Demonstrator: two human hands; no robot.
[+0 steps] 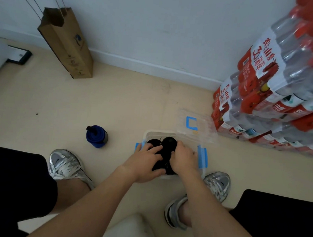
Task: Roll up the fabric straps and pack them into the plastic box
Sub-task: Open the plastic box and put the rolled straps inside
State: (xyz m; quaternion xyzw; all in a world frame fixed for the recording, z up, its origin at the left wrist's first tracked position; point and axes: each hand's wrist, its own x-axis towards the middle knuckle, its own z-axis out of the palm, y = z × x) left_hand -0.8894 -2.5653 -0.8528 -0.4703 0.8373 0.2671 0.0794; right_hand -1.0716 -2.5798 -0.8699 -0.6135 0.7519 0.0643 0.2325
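A clear plastic box (202, 159) with blue side clips stands on the floor between my feet. Several black rolled fabric straps (169, 141) lie inside it, packed close together. My left hand (145, 162) rests on the left rolls, fingers spread flat over them and thumb at the near side. My right hand (183, 158) lies over the right rolls, fingers curved down onto them. How the rolls under my hands sit is hidden. A blue rolled strap (96, 136) with a black buckle lies on the floor to the left of the box.
The box's clear lid (197, 126) with a blue handle lies behind the box. Stacked packs of water bottles (276, 93) fill the right side. A brown paper bag (68, 43) leans against the wall at the back left. My two shoes flank the box.
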